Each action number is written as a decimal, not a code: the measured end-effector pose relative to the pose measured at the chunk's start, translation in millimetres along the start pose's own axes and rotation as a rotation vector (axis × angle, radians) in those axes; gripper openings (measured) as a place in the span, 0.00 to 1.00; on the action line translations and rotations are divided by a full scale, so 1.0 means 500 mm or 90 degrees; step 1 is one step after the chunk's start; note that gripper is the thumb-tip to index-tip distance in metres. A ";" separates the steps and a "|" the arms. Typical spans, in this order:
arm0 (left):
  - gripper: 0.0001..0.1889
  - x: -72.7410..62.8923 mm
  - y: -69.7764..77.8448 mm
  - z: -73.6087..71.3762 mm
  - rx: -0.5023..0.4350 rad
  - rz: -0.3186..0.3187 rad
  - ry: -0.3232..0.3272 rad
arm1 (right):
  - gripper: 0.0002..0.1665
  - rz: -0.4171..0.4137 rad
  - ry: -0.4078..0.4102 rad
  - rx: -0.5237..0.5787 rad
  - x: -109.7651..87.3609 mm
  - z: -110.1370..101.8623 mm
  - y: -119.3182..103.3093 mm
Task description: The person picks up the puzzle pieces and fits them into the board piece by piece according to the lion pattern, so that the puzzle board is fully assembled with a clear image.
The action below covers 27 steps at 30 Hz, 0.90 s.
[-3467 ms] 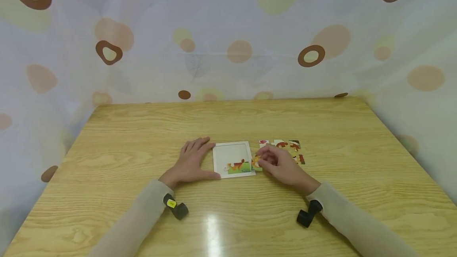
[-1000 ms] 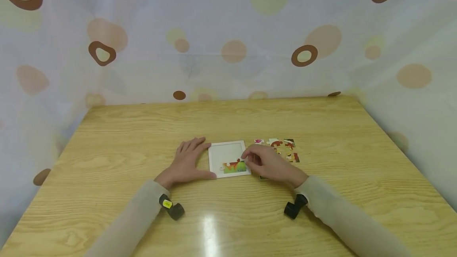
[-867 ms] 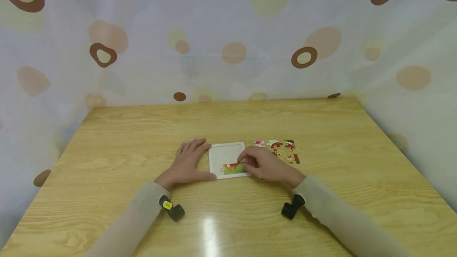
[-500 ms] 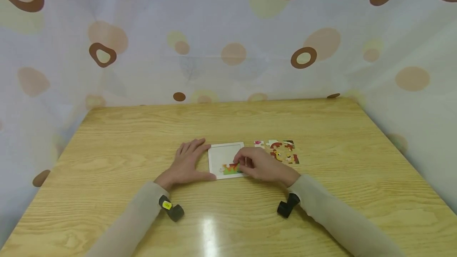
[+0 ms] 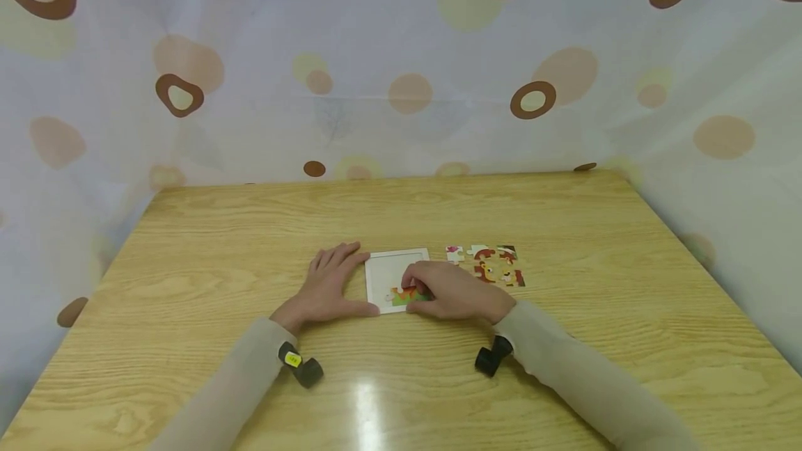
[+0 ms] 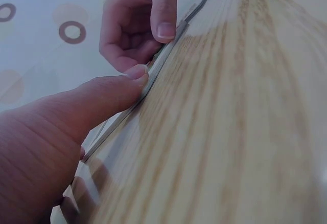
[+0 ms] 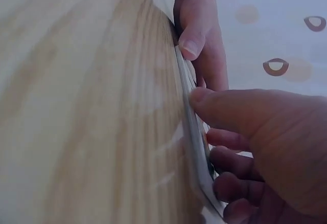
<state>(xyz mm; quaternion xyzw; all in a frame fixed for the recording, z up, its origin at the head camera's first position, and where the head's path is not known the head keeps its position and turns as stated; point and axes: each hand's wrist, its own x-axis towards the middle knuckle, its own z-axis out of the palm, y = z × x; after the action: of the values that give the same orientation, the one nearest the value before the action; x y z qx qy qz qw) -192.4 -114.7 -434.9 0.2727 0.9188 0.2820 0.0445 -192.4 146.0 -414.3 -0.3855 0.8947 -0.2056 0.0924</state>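
On the table lies a small white puzzle frame (image 5: 397, 253), with joined orange and green puzzle pieces (image 5: 402, 297) along its front side. My left hand (image 5: 328, 289) spreads its fingers at the left side of the frame, thumb touching the front left corner. In the left wrist view the left thumb (image 6: 110, 93) rests against the frame's edge. My right hand (image 5: 456, 291) covers the frame's right front corner; its fingers curl over a puzzle piece there, mostly hidden. The right thumb (image 7: 230, 109) touches the front rim in the right wrist view.
Several loose puzzle pieces (image 5: 484, 253) lie right of the frame, beyond the right hand. The wooden table (image 5: 263, 218) reaches back to a spotted curtain (image 5: 376, 40), which also hangs at both sides. Each wrist bears a small black camera (image 5: 493, 355).
My right hand has gone from the loose pieces leftward over the frame, its thumb now at the front rim. Green pieces have been added at the frame's front right. The left hand keeps its place.
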 end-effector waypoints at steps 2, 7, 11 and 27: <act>0.49 0.001 -0.001 0.001 0.002 0.000 -0.002 | 0.16 0.011 -0.018 -0.006 0.006 -0.004 -0.005; 0.49 0.002 -0.001 0.001 0.004 0.000 -0.003 | 0.16 0.027 -0.077 0.020 0.019 -0.018 -0.014; 0.49 0.002 0.001 0.002 0.001 0.002 -0.003 | 0.16 0.021 -0.107 0.064 0.026 -0.025 -0.011; 0.48 0.000 -0.002 0.002 0.006 0.003 0.006 | 0.17 -0.021 -0.118 0.096 0.041 -0.029 0.003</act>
<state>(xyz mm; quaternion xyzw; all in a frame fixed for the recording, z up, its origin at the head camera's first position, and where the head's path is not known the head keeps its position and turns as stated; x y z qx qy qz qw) -192.8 -114.9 -436.4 0.2736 0.9197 0.2791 0.0386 -212.1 136.2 -402.2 -0.4095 0.8580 -0.2371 0.1999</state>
